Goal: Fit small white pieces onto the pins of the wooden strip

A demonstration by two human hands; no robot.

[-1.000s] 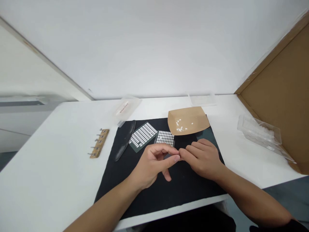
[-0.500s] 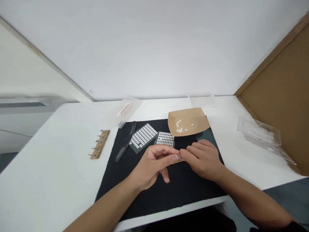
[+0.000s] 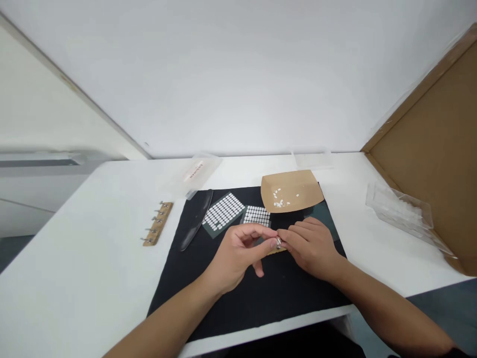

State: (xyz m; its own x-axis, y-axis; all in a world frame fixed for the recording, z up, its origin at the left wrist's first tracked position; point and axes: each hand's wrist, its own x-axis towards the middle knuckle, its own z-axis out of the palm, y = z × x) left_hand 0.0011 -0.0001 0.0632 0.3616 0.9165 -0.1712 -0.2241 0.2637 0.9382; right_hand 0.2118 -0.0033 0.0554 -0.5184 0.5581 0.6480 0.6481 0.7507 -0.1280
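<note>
Both hands meet over the middle of a black mat [image 3: 238, 303]. My left hand [image 3: 236, 256] is curled, its thumb and forefinger pinched at a small silvery piece [image 3: 278, 242]. My right hand [image 3: 313, 243] is closed too, fingertips pressing on the same piece and on a thin wooden strip [image 3: 278, 250] that lies under them. Just beyond the hands lie two dark sheets of white dots, the larger sheet [image 3: 222, 212] to the left and the smaller sheet [image 3: 256, 216] to its right. A brown paper tray [image 3: 294, 191] with small white bits sits behind them.
A wooden strip with metal pegs [image 3: 156, 223] lies on the white table left of the mat. A dark curved tool [image 3: 196, 220] rests on the mat's left edge. Clear plastic packaging [image 3: 197, 171] sits behind, a clear plastic box [image 3: 404, 211] to the right, and a brown board [image 3: 436, 139] stands at the far right.
The hands stay together over the mat. The silvery piece and the wooden strip beneath the fingertips have come into sight. The view has shifted slightly.
</note>
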